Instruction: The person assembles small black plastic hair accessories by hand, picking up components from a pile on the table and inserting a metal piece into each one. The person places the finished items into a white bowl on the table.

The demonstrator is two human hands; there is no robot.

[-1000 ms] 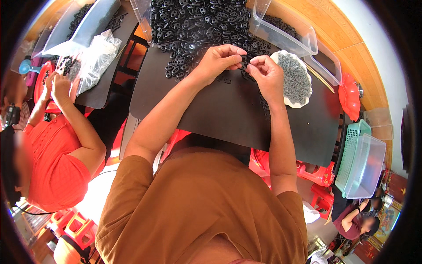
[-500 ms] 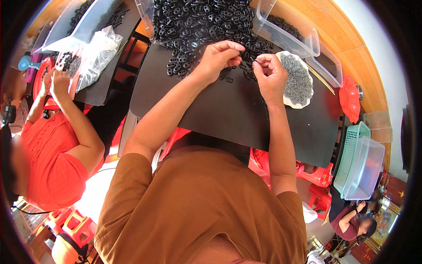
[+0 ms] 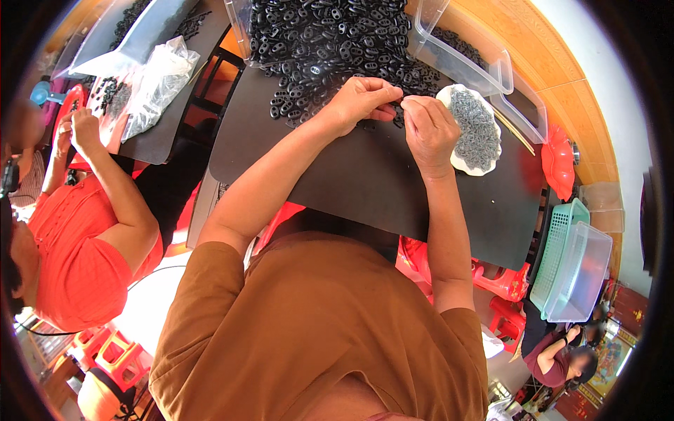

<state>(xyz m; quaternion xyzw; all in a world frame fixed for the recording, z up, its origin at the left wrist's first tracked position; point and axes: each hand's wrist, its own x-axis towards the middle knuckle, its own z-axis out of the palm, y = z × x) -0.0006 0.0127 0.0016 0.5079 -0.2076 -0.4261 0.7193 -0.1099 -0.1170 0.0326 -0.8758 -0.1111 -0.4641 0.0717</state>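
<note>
Dark tabletop point(image 3: 330, 179) spans the upper middle of the frame, w/ black two-hole pcs point(image 3: 323, 35) heaped top centre. L hand point(image 3: 358, 105) and R hand point(image 3: 432, 130) nearly meet, fingertips pinched in, near the heap's lower right — can't tell if either's closed on a pc. White plate point(image 3: 481, 169) w/ grey bits point(image 3: 472, 126) sits upper right, just beside R hand.

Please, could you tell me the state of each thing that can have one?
Left hand: curled, grip unclear
Right hand: curled, grip unclear
Black pieces: loosely heaped
White dish: filled with small grey pieces
Plastic bag: crumpled
</note>
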